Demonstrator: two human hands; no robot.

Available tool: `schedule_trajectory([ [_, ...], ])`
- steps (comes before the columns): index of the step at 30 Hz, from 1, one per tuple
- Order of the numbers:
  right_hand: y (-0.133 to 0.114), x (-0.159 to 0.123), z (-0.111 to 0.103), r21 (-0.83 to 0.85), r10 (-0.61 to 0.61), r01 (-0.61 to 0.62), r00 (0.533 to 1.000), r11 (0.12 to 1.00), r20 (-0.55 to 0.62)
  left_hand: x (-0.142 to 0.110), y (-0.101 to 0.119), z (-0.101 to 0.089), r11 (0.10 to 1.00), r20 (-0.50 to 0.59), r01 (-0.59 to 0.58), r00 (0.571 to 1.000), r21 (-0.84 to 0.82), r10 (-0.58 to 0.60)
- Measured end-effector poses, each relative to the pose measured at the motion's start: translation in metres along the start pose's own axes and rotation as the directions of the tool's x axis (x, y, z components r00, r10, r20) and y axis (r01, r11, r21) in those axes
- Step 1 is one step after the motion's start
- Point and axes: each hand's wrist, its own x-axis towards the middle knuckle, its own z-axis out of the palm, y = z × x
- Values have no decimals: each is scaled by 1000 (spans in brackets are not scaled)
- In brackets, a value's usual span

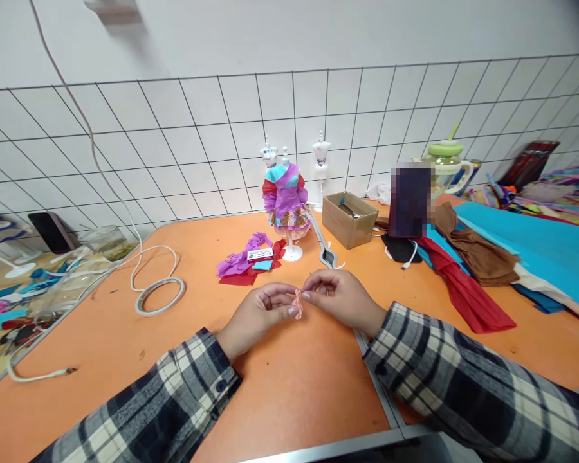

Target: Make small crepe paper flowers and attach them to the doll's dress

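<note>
Between my hands is a small crumpled piece of peach crepe paper [298, 305], gathered narrow at its top and flaring out below. My left hand [263, 313] pinches its left side between thumb and fingers. From the other side my right hand [340, 297] grips the upper part with its fingertips. Behind them stands a miniature dress form in a paper dress [288, 196] of purple, turquoise, red and peach. Scraps of purple crepe paper [236, 262] and a small white-and-maroon box [260, 255] lie left of its base.
A roll of tape [160, 296] and a white cable [45, 375] lie on the left. Behind right stand a cardboard box [350, 222], a bare dress form [321, 154] and a green-lidded jar mug [444, 164]. Red crepe paper [468, 289] and brown crepe paper [482, 257] lie at right.
</note>
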Motion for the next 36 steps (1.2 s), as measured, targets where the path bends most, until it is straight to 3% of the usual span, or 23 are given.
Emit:
schedule_trajectory([
  [5,4,0,0,-39,-1,0,999,999,-42,-1,3,4,998,38,-58,998,24,57],
  [9,6,1,2,52,114,-117,992,992,55,0,-1,3,996,101,-82,992,32,79],
  [15,3,1,1,140,134,-148,985,979,110,-2,-1,3,991,140,-128,983,45,121],
  [25,10,2,3,52,31,-34,998,998,58,-4,9,8,955,-11,-150,987,256,158],
  [31,6,-1,8,60,61,-64,997,996,56,-2,7,8,963,-203,-109,966,245,161],
  [36,2,-3,7,57,105,-111,989,992,105,-2,11,10,979,-161,-86,980,183,116],
])
